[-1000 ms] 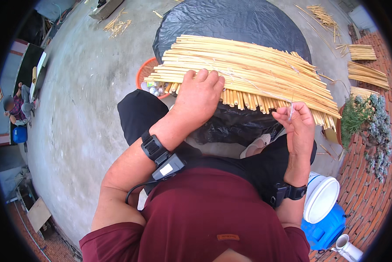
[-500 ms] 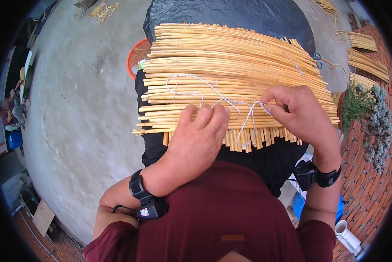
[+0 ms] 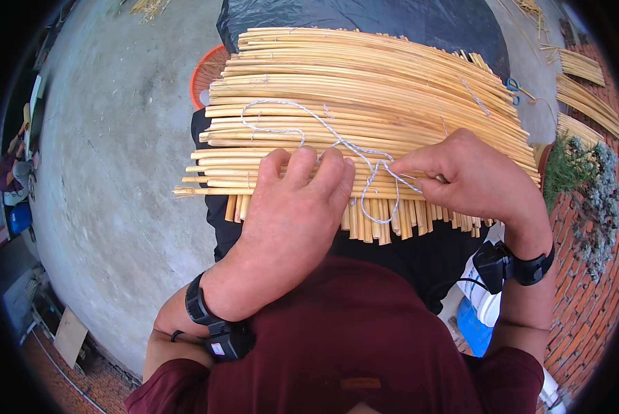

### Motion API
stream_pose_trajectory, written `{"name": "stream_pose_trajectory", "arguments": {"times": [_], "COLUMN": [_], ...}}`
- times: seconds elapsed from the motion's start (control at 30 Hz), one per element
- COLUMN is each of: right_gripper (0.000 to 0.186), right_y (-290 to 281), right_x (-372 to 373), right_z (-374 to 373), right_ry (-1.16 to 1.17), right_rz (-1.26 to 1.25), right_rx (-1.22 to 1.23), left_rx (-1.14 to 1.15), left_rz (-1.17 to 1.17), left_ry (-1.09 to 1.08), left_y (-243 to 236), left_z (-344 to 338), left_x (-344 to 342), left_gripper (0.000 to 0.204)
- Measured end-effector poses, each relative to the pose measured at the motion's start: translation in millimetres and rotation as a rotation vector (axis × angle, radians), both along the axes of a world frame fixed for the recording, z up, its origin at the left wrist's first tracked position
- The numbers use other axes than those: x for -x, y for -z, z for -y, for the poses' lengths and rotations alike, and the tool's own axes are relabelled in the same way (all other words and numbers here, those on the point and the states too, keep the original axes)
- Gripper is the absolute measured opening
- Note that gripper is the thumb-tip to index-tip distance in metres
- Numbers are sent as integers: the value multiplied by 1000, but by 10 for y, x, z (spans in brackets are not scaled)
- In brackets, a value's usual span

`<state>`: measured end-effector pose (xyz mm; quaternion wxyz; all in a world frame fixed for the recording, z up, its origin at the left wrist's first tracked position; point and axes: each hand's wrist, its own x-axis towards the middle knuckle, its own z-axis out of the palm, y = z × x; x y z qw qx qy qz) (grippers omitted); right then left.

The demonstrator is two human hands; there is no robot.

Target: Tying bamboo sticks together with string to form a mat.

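Observation:
Across my lap lies a mat of straw-coloured reed stalks [image 3: 337,90], laid side by side and bound in places with thin thread. My left hand [image 3: 292,200] is bent over the nearest stalks at the left of centre, its fingertips hidden. A white twisted string [image 3: 354,148] loops loosely over the mat and crosses itself between my hands. My right hand [image 3: 472,176] is closed, thumb and forefinger pinching the string near the mat's front edge. Cut stalk ends [image 3: 371,224] poke out below the front edge, pointing toward me.
Dark plastic sheeting [image 3: 365,17] lies beyond the mat, and an orange basket [image 3: 202,76] stands at its left. Blue-handled scissors [image 3: 512,90] are at the right. Potted plants [image 3: 578,179] and reed bundles [image 3: 585,103] line the right side. A person [image 3: 13,176] sits far left.
My right hand has moved slightly down and right with the string, whose crossing now lies nearer the front edge. My left hand has shifted a little left along the stalks.

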<state>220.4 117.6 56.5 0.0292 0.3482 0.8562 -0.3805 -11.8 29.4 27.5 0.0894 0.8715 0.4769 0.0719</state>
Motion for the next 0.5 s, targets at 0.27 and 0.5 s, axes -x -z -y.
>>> {"name": "stream_pose_trajectory", "arguments": {"times": [0.27,0.5], "right_gripper": [25,25], "right_y": [-393,-202], "right_x": [-350,-4], "right_z": [-412,-301], "right_ry": [31,125], "right_rz": [417,174], "right_rx": [408,-290], "left_rx": [50,88], "left_rz": [30,15], "left_ry": [-5,-3], "left_y": [1,1], "left_z": [-45,-58], "left_x": [-31,-4], "left_gripper": [44,46]}}
